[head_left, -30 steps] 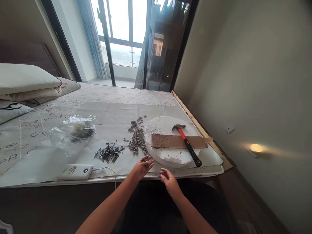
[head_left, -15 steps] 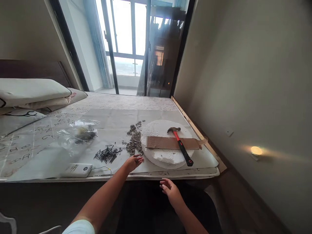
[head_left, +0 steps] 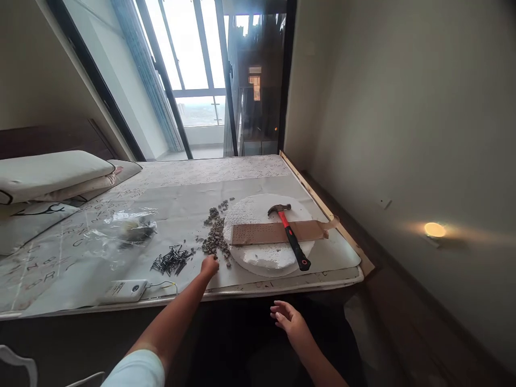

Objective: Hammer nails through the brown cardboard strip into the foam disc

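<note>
My left hand (head_left: 210, 265) reaches onto the bed and rests, fingers curled, at the near end of a pile of small grey-brown bits (head_left: 214, 240). Whether it holds any of them is hidden. My right hand (head_left: 289, 318) hovers below the bed's edge, palm up, fingers apart, holding nothing. A heap of dark nails (head_left: 171, 258) lies left of my left hand. On a round white foam disc (head_left: 260, 258) rests a brown perforated strip (head_left: 258, 233), and a red-and-black hammer (head_left: 291, 238) lies across it.
A white power bank (head_left: 123, 290) with a cable sits near the bed's front edge. A crumpled clear plastic bag (head_left: 121, 231) lies further left, pillows (head_left: 48, 174) beyond. A wall with a lit lamp (head_left: 434, 230) stands to the right; a window is at the back.
My left hand has gone forward and left from beside my right hand onto the bed, closing at the pile's near end. My right hand has dropped lower, below the bed's edge.
</note>
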`<state>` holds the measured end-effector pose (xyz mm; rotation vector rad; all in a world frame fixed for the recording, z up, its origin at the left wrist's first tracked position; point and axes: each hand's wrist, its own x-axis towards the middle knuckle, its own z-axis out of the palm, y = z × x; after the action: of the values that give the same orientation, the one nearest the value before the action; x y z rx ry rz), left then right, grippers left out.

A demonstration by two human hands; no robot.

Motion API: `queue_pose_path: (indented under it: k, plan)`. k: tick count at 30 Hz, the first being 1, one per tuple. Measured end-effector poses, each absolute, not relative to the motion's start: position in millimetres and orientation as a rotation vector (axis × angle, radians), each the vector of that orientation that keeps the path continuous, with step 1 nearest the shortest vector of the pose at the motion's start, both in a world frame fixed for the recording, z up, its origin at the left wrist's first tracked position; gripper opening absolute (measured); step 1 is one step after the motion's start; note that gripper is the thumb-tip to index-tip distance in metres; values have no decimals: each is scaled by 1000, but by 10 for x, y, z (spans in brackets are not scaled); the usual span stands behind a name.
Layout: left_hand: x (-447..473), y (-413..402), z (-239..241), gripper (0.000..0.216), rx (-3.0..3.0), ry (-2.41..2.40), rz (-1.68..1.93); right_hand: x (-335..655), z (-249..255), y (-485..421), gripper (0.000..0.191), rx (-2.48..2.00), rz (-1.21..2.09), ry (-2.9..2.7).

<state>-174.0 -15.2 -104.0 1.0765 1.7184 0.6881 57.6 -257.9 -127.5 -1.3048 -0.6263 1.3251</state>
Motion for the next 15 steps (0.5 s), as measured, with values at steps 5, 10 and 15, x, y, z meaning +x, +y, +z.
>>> queue_pose_path:
  k: [5, 10, 15]
  plan:
    - [-1804, -204, -1035, 23, 1458, 1825, 625, 640, -1265, -2634, 43, -1301, 1359, -621]
    - [-1823, -221, -1066, 22, 1623, 1892, 516, 738, -1242, -2672, 41, -1299, 1389, -597]
    - [-1869, -118, -1023, 15, 1698, 1953, 407, 773, -1256, -2696, 38, -1305, 1354, -599]
